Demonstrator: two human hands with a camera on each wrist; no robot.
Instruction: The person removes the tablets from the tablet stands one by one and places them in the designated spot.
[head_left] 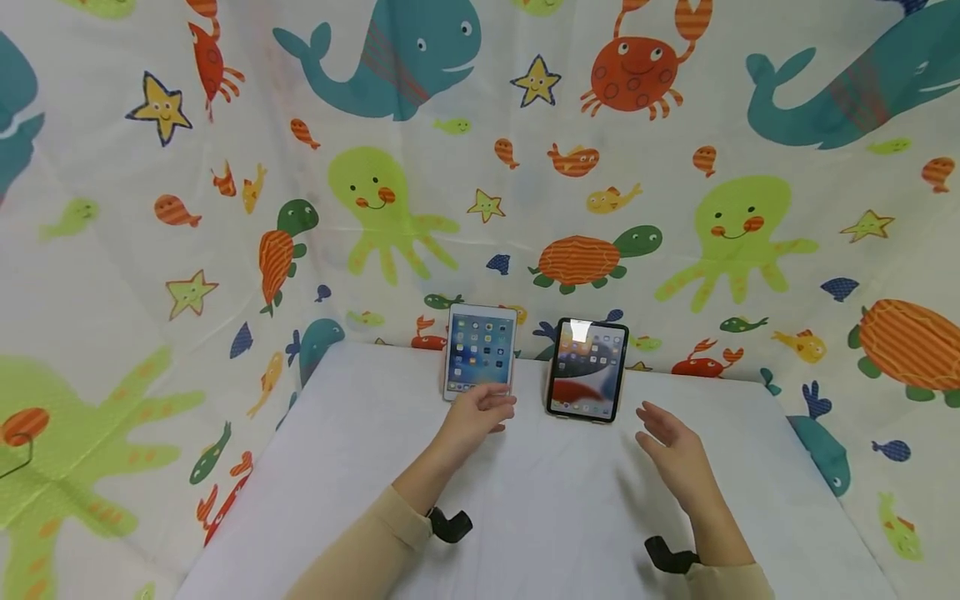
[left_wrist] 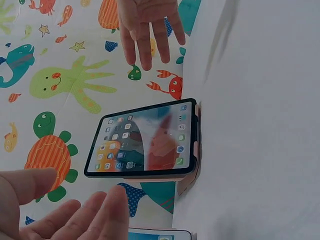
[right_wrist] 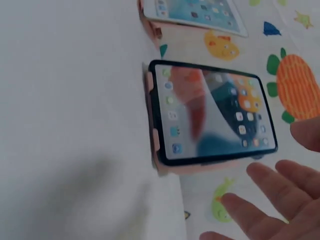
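Note:
A white-framed tablet [head_left: 480, 350] leans upright at the back of the table, its screen lit with app icons. To its right a black-framed tablet [head_left: 587, 371] stands propped on a pinkish stand [right_wrist: 152, 140], also showing a home screen. My left hand [head_left: 474, 421] hovers in front of the white tablet's lower edge, fingers relaxed and slightly bent, holding nothing. Right of the black tablet my right hand [head_left: 677, 454] is held in the air, fingers loosely extended. In the right wrist view its fingertips [right_wrist: 260, 172] appear close to that tablet; contact cannot be made out.
A white cloth [head_left: 540, 517] covers the table. Behind and beside it hangs a curtain [head_left: 480, 125] printed with sea animals. Each wrist carries a black mount, one on the left wrist [head_left: 452, 527] and one on the right [head_left: 670, 557].

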